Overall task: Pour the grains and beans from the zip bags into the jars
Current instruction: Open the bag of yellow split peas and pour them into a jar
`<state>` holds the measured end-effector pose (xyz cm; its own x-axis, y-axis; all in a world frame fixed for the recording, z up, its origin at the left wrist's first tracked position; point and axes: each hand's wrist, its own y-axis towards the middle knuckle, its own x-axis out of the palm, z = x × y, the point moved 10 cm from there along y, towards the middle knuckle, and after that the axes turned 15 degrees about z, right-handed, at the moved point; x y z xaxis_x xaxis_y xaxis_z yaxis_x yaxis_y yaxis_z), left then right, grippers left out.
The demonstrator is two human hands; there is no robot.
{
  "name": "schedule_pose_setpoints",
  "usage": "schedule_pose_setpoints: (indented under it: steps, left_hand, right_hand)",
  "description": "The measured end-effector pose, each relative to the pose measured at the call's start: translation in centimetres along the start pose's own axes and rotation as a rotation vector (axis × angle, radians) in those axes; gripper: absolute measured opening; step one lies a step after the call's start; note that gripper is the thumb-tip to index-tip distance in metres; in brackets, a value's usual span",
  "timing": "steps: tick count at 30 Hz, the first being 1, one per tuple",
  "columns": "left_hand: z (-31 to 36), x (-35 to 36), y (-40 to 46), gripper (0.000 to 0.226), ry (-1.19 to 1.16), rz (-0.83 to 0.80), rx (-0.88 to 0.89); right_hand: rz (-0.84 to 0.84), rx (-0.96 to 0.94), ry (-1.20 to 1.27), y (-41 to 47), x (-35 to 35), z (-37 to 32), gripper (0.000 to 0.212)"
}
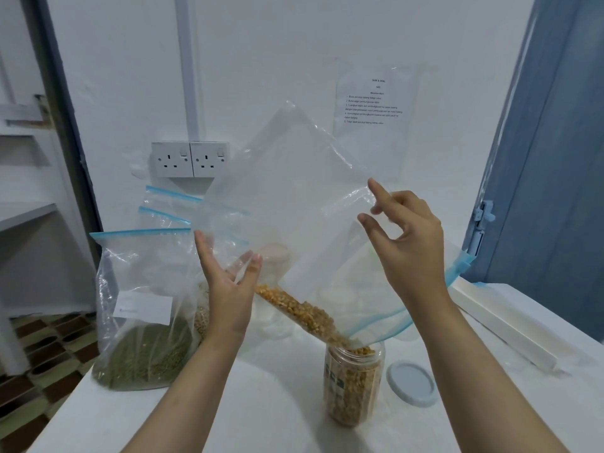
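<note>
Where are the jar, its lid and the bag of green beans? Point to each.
jar (353, 387), head view, on its clear side wall.
lid (411, 382), head view, on its flat grey top.
bag of green beans (143, 358), head view, on the bean-filled bottom.

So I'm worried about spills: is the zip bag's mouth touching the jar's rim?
Cannot tell. In the head view the tilted zip bag has its open mouth right at the jar rim, but pouring yellow grains hide any contact or gap.
</note>
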<state>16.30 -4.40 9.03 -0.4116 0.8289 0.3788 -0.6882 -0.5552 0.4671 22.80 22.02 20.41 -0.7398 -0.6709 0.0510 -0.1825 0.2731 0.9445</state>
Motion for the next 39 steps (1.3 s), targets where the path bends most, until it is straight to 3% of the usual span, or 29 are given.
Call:
schedule_pose_setpoints:
  steps: [6, 22, 39]
  left_hand:
    - [-0.6, -0.5, 0.7, 0.083, 0.003, 0.014, 0.029]
    - [-1.3, -0.2, 2.0, 0.089, -0.1, -0.022, -0.032]
    - [-1.4, -0.7, 3.4, 0.08, -0.07, 0.017, 0.016]
  right_hand:
    - [0.0, 0.018, 0.013, 0.3, 0.1, 0.2, 0.047]
    - [0.038, -0.027, 0.036, 0.3, 0.5, -0.1, 0.048]
    - [0.024, -0.04, 0.044, 0.7, 1.1, 0.3, 0.046]
